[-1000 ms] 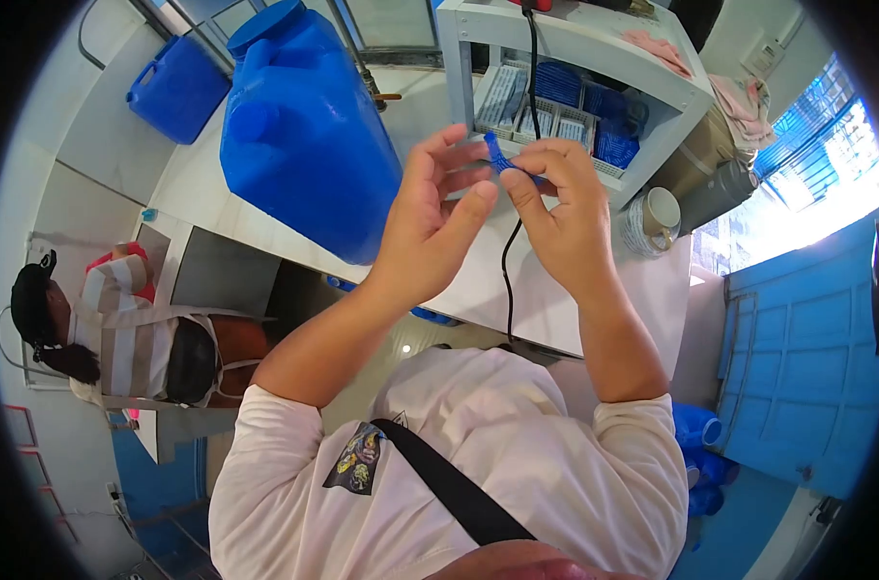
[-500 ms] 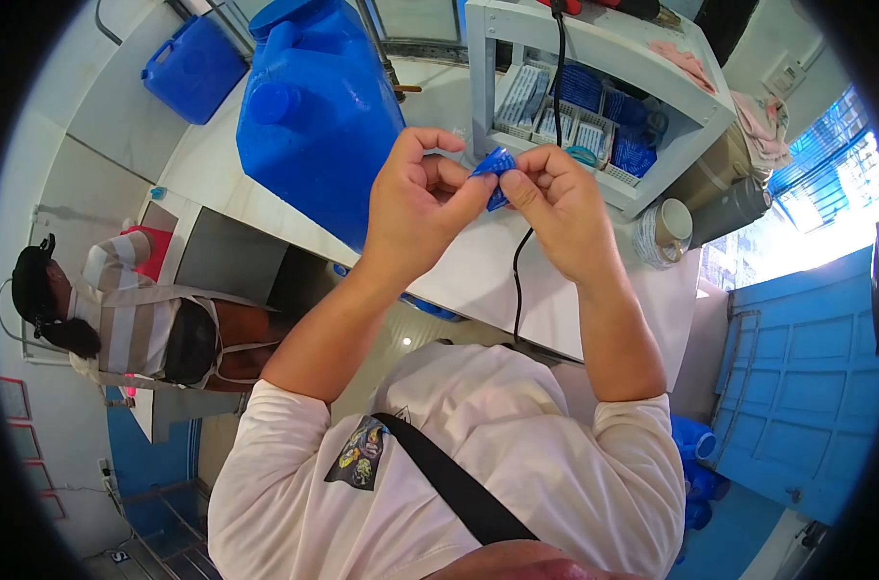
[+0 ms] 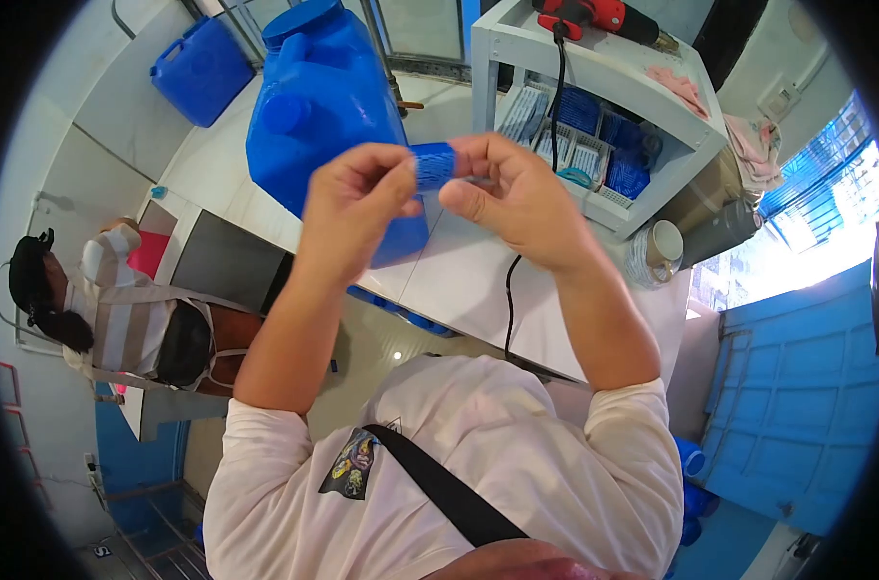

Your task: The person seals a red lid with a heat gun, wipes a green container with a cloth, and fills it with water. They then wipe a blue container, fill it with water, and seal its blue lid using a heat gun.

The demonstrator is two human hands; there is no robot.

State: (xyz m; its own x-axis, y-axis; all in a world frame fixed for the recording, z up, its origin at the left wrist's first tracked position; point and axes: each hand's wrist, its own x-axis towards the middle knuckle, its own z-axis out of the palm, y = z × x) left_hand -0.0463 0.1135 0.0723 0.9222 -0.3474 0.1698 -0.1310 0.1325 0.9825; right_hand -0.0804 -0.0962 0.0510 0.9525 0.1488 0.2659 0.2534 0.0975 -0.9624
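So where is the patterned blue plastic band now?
In the head view, the patterned blue plastic band is at upper centre, between the left hand and right hand, near the right edge of the large blue jug.

A small, slightly blurred blue band point(image 3: 433, 166) with paler markings hangs upright and flat-looking in the air, one end pinched by the left hand point(image 3: 357, 203), the other meeting the right hand point(image 3: 517, 203).

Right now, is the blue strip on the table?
No, the left hand pinches the blue strip, with the right hand at its edge.
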